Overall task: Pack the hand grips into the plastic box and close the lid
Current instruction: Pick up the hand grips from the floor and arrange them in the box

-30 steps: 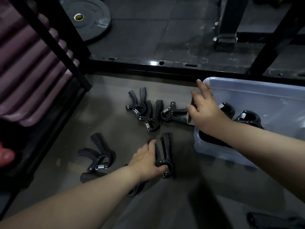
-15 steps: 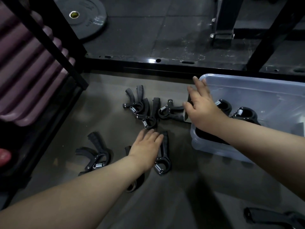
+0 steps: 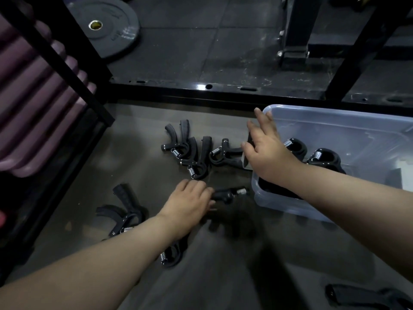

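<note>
- The left grip [image 3: 187, 204] clasps a black hand grip [image 3: 228, 194] by its handles, coiled steel spring poking out, near the box.
- The right grip [image 3: 266, 153], fingers straight, rests on the translucent plastic box [image 3: 335, 121] rim.
- Two curved boxed grips [image 3: 324, 158] lie inside.
- Loose grips [image 3: 192, 153] are scattered on the matte floor [image 3: 138, 157].

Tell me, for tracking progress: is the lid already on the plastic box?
No, the plastic box stands open, with hand grips visible inside.

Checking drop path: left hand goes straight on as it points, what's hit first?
Likely the plastic box at its left wall, the hand grip the left hand holds arriving first. The right hand on the rim is near; depth unclear.
</note>
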